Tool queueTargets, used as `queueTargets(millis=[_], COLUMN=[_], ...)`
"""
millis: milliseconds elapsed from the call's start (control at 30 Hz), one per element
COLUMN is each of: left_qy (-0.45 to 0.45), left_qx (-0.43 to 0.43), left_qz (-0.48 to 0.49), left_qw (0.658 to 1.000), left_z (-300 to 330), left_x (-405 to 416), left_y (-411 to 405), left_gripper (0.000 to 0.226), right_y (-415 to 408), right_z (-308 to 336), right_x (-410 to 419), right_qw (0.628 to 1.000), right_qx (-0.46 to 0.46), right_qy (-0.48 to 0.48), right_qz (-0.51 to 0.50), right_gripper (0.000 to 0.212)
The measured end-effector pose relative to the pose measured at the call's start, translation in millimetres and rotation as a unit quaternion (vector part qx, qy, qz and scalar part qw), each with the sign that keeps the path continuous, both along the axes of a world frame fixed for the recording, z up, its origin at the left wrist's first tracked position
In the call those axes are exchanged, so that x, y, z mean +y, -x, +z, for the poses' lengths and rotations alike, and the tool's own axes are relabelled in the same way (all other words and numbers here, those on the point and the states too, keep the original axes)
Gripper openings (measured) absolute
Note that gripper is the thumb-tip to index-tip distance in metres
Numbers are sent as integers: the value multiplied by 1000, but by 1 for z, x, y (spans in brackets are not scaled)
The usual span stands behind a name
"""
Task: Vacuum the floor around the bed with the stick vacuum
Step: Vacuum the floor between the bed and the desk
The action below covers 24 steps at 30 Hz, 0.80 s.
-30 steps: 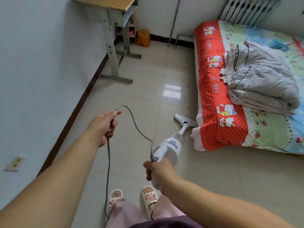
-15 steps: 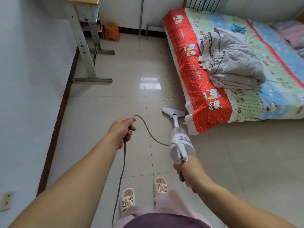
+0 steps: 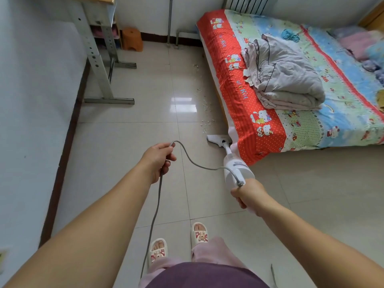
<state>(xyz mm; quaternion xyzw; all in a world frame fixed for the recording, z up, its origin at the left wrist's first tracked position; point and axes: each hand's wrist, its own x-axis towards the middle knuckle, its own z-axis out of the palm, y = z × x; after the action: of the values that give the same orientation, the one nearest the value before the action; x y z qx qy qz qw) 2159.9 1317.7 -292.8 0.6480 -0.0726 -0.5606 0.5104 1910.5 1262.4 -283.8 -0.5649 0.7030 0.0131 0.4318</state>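
Observation:
A white stick vacuum (image 3: 235, 169) slants down to the tiled floor (image 3: 128, 142). Its flat head (image 3: 217, 139) lies against the near corner of the low bed (image 3: 261, 129), which has a red dotted edge. My right hand (image 3: 248, 193) grips the vacuum's handle at the near end. A grey power cord (image 3: 199, 164) loops from the handle over to my left hand (image 3: 159, 157), which holds it raised; the cord then hangs down past my feet. Small scraps of debris (image 3: 205, 113) lie scattered on the tiles along the bed's side.
A metal-legged desk (image 3: 97, 65) stands against the left wall, with an orange stool (image 3: 132, 38) behind it. A folded grey quilt (image 3: 284, 80) lies on the bed. A radiator and pipes (image 3: 171, 21) line the far wall. My slippered feet (image 3: 178, 244) stand on the tiles.
The vacuum head has stayed by the bed's near corner while the view swung left and back. Both hands keep their holds on cord and handle.

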Motion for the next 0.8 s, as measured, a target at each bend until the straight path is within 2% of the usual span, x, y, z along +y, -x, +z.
queueTargets(millis=[233,433,600,800], left_qy=[-12,-24,-32,-38], left_qx=[-6,-10,-9,-6], left_qz=[2,6,12,22], left_qw=[1000,1000,999,999], left_z=[-2,-4,-7,-9], left_x=[-23,-44,-58,-67], left_y=[12,26,36,39], left_gripper=[19,19,20,19], right_y=[22,21,16,28], right_z=[7,-3,-12,-16], right_x=[-30,-52,-73,-93], right_qw=[972,937,921,927], right_qx=[131,188,207,200], right_qy=[-39,-53,-55,-63], right_qz=[191,288,327,309], right_gripper=[23,20,22,23])
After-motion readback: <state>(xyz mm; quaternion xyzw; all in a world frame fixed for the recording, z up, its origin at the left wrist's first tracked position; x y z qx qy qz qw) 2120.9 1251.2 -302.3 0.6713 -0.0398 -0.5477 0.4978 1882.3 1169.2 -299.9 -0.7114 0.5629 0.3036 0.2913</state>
